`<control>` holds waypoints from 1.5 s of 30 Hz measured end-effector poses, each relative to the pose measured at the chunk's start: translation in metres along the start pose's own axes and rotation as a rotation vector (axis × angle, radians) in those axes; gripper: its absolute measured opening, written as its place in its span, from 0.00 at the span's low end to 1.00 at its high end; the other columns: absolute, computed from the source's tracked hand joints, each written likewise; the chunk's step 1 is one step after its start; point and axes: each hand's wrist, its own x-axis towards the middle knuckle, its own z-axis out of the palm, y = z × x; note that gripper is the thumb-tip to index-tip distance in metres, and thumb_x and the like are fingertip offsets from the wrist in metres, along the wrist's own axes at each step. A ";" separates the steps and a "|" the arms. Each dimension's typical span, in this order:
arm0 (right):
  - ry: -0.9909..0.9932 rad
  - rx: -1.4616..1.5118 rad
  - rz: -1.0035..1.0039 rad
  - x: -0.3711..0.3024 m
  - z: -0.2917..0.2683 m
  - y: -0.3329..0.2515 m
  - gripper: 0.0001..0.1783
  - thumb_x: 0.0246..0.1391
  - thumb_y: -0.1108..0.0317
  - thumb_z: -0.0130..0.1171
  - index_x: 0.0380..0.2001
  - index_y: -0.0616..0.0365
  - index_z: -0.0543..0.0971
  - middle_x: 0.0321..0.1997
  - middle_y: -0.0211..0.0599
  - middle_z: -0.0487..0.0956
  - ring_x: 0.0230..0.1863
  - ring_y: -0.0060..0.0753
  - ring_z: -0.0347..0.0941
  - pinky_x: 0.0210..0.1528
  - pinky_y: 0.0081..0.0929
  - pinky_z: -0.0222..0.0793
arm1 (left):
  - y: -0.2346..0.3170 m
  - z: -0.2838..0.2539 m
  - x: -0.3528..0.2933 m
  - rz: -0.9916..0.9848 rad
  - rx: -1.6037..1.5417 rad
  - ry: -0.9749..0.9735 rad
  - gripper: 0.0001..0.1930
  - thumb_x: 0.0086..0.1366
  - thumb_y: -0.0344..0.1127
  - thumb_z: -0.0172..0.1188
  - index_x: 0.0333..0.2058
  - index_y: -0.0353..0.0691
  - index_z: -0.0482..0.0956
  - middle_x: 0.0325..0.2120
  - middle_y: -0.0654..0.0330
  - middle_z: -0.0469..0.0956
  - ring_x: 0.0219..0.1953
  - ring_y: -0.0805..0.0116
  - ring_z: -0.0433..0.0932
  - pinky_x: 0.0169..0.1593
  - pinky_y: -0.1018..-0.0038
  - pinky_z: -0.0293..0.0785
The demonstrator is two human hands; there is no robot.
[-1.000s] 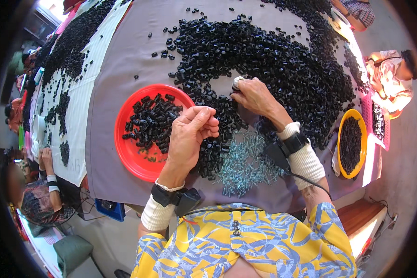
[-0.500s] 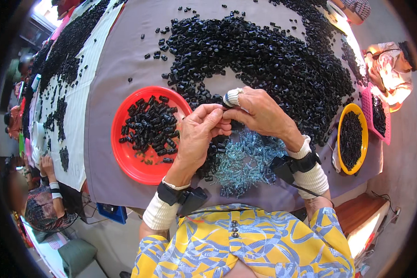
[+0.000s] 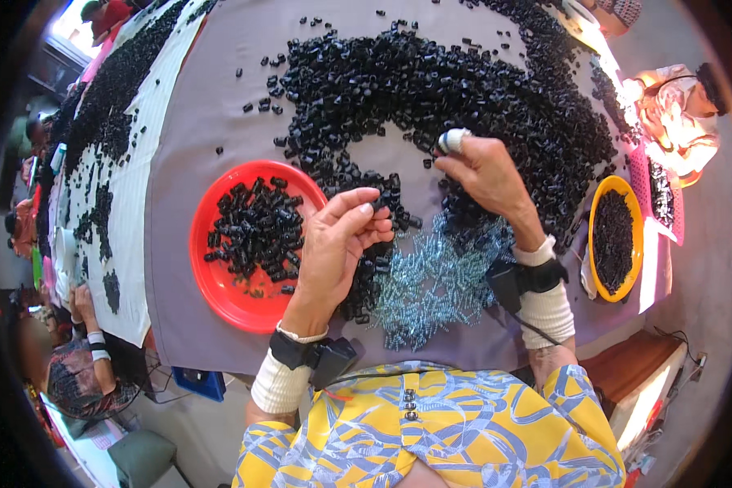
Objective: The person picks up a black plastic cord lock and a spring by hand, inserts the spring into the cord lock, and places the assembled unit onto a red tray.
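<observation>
My left hand (image 3: pixel 333 248) is raised beside the red bowl (image 3: pixel 207 297), thumb and fingers drawn together; whatever they hold, if anything, is too small to name. To its right, my right hand (image 3: pixel 492 179) hovers over the pile of small black plastic tubular parts (image 3: pixel 537 146). Its thumb and a white-wrapped finger are bent toward each other, and what lies between their tips does not show. Below the hands lies a heap of bluish coil springs (image 3: pixel 431 289). Black assembled-looking pieces (image 3: pixel 256 224) fill much of the red bowl.
At the right edge of the cloth-covered table (image 3: pixel 203 106) stand a yellow bowl (image 3: pixel 638 252) of thin black parts and a pink basket (image 3: pixel 642 167). Another person's hand (image 3: pixel 81 305) is at a neighbouring table on the left, which carries more black parts (image 3: pixel 110 122).
The hands, joined at the fingertips before, are now apart. My right hand has moved right and slightly up over the black parts; my left has shifted slightly left and down.
</observation>
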 end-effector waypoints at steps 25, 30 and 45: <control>-0.181 -0.100 -0.015 -0.006 0.012 -0.003 0.10 0.45 0.68 0.60 0.24 0.65 0.73 0.22 0.52 0.72 0.26 0.54 0.71 0.29 0.40 0.66 | 0.006 0.000 -0.002 0.103 0.016 -0.071 0.13 0.64 0.26 0.53 0.48 0.32 0.72 0.37 0.56 0.77 0.37 0.70 0.78 0.43 0.71 0.78; -0.248 -0.160 -0.159 -0.019 0.025 -0.002 0.08 0.43 0.70 0.60 0.22 0.63 0.74 0.24 0.46 0.74 0.29 0.52 0.72 0.34 0.42 0.68 | 0.004 -0.004 -0.006 0.079 0.030 -0.014 0.13 0.64 0.26 0.53 0.47 0.33 0.73 0.36 0.57 0.77 0.36 0.69 0.78 0.42 0.72 0.78; -0.231 -0.517 -0.278 -0.027 0.043 -0.004 0.06 0.44 0.67 0.61 0.24 0.57 0.77 0.29 0.35 0.75 0.38 0.37 0.69 0.43 0.35 0.62 | 0.002 -0.004 -0.006 0.069 0.017 -0.005 0.13 0.64 0.26 0.53 0.47 0.33 0.73 0.36 0.55 0.78 0.36 0.69 0.79 0.42 0.71 0.78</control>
